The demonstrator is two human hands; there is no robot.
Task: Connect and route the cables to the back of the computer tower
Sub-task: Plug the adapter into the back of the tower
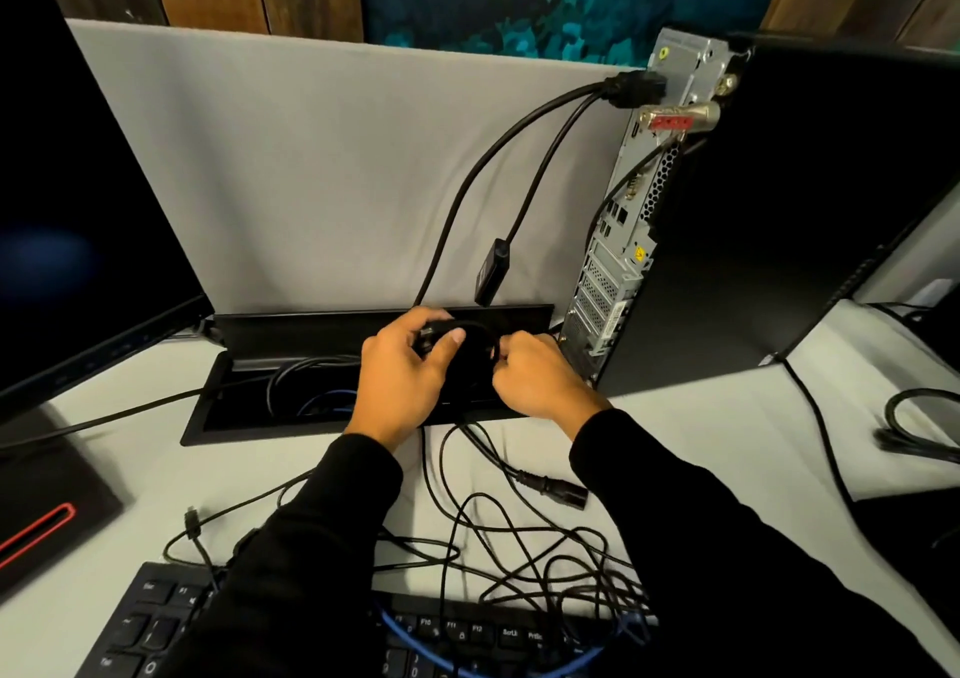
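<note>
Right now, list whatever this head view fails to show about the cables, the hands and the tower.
- The connector in the left hand: head view, the fingers cover most of it, type unclear.
- What the right hand pinches: its own knuckles hide the fingertips.
- Ports on the tower's rear panel: seen edge-on and too small to identify.
- Inside the desk cable tray: dark, and the hands cover its right part.
- The keyboard: cut by the bottom edge, sleeves over it.
</note>
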